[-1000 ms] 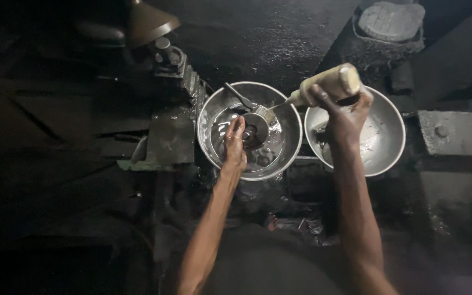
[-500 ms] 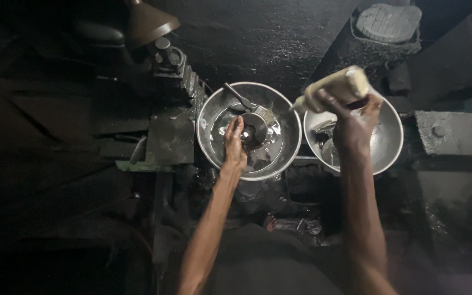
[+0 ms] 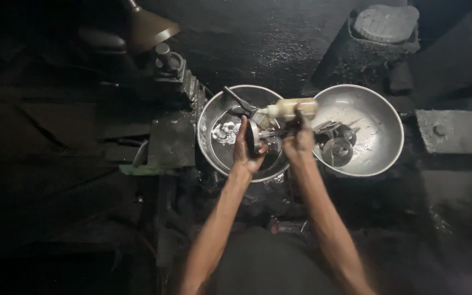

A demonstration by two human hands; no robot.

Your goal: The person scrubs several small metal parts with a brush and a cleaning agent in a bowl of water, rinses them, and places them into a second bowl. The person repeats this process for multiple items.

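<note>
My left hand (image 3: pixel 245 148) holds a round metal disc-shaped part (image 3: pixel 254 136) on edge over the left steel bowl (image 3: pixel 214 146). My right hand (image 3: pixel 299 137) grips a pale plastic squeeze bottle (image 3: pixel 290 108), tipped sideways with its nozzle pointing left toward the part. A white smear (image 3: pixel 226 131) lies on the bottom of the left bowl. A dark tool handle (image 3: pixel 238 100) leans in that bowl. The right steel bowl (image 3: pixel 381 128) holds round metal parts (image 3: pixel 337 150) and sits just right of my right hand.
Dark greasy machine parts (image 3: pixel 170 65) and a flat metal plate (image 3: pixel 171 142) stand left of the bowls. A cone-shaped funnel (image 3: pixel 149 30) is at the back left. Metal blocks (image 3: pixel 443 131) sit at the right, and a tray with a pale lump (image 3: pixel 386 24) at the back right.
My right hand has brought the bottle left, from over the right bowl to the gap between bowls, and tipped it flat. My left hand has lifted the metal part up on edge.
</note>
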